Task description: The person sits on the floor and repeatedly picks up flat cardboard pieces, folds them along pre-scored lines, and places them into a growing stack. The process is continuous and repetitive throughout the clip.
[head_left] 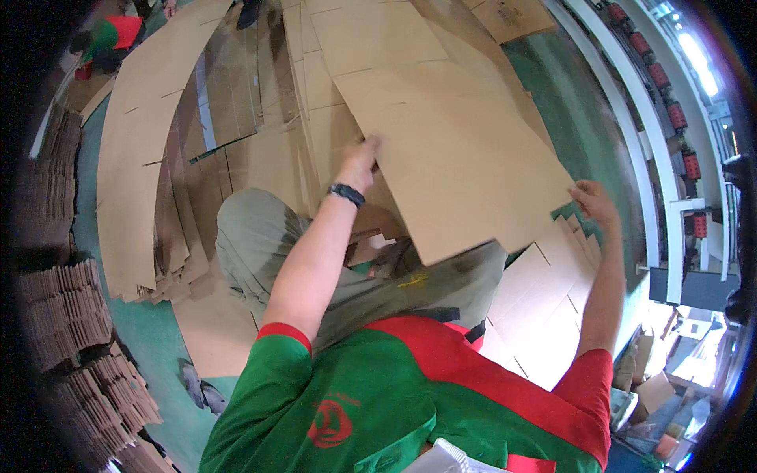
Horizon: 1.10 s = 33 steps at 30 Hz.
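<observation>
A large flat brown cardboard sheet with slits along its edges lies tilted in front of me, its near end above my lap. My left hand, with a dark watch on the wrist, is closed on the sheet's left edge. At the near right corner my right hand pinches the same sheet, thumb on top. The sheet hides the fingers underneath. Below it show my grey trousers and more flat cardboard.
More slit cardboard sheets lie on the green floor at left. Stacks of folded cardboard stand along the far left. White rails with red rollers run along the right. Another person is at the far left.
</observation>
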### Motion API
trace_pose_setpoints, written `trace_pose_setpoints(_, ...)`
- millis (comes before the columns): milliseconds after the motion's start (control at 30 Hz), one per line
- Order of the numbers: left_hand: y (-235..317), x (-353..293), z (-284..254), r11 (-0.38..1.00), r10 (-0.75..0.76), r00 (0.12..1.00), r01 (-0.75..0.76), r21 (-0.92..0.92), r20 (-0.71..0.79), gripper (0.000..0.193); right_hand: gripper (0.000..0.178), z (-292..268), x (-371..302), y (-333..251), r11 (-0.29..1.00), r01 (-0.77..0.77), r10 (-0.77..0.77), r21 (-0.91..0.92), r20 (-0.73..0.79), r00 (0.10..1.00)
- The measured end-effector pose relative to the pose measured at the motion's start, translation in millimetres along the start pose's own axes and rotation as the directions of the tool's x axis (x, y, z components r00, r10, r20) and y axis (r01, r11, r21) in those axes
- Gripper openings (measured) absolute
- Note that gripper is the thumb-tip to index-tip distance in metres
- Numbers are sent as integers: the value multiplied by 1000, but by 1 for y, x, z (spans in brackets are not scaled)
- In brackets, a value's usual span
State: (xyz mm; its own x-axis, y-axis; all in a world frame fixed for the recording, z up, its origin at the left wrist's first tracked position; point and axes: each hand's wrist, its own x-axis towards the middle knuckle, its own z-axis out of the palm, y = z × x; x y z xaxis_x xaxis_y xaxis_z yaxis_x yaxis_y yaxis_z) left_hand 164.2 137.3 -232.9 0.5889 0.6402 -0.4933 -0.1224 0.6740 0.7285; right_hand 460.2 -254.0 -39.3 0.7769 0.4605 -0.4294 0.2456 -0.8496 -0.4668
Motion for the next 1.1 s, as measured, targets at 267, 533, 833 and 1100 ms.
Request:
trace_pose_setpoints(267,75,47,-66,726,99,984,29,687,-145,27,30,147,71,-29,959,99,-102,265,-5,995)
trace_pose_setpoints(533,36,26,-104,496,176,961,100,863,-212,29,36,215,126,-30,961,151,-132,-233,96,987)
trace_pose_setpoints(833,10,46,-149,112,204,978,15,994,-38,24,56,227,148,-38,849,180,-118,-497,154,981)
trace_pose_setpoints(1100,3,53,-146,-208,-21,998,-56,976,52,18,63,249,178,-22,790,130,-77,-599,114,991)
